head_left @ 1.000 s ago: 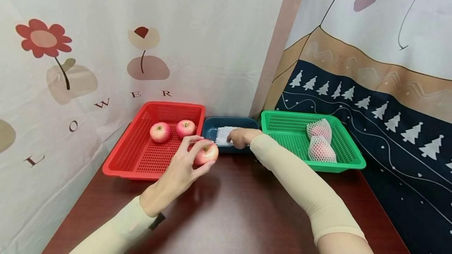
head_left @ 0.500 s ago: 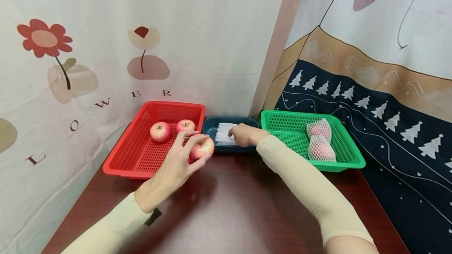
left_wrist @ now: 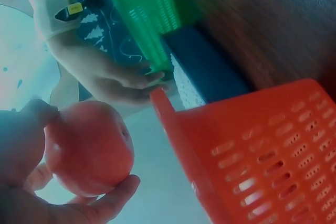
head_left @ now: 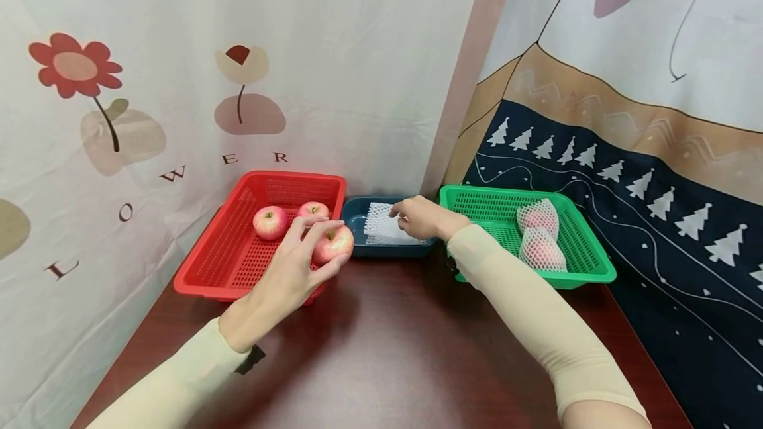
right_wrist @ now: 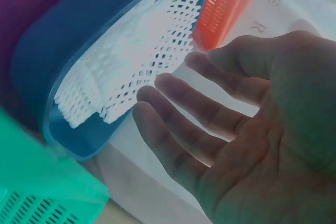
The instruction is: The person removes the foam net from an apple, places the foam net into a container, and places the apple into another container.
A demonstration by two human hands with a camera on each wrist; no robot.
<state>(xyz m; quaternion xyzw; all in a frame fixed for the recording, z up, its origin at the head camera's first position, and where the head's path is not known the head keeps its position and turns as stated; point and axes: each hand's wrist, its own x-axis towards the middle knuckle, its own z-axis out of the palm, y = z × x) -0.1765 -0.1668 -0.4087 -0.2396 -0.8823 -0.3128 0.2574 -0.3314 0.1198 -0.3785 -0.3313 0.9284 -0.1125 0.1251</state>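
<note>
My left hand (head_left: 292, 262) grips a red-and-yellow apple (head_left: 333, 245) between thumb and fingers, over the front right corner of the red basket (head_left: 205, 263). In the left wrist view the same apple (left_wrist: 89, 148) shows its stem end facing right. My right hand (head_left: 426, 217) is above the dark blue tray (head_left: 354, 207), its fingers loosely bent with nothing in them. White foam fruit nets (right_wrist: 136, 56) lie flat in that tray, just beyond the right fingertips in the right wrist view. Two more apples (head_left: 271, 222) rest in the red basket.
A green basket (head_left: 581, 250) stands on the right with two net-wrapped apples (head_left: 541, 249) in it. The blue tray sits between the two baskets, against a printed curtain (head_left: 369, 71). Brown tabletop (head_left: 381, 349) stretches in front.
My left hand has drawn the apple a little to the left. My right hand has lifted off the foam nets and shifted right, its fingers loosening and uncovering more of them.
</note>
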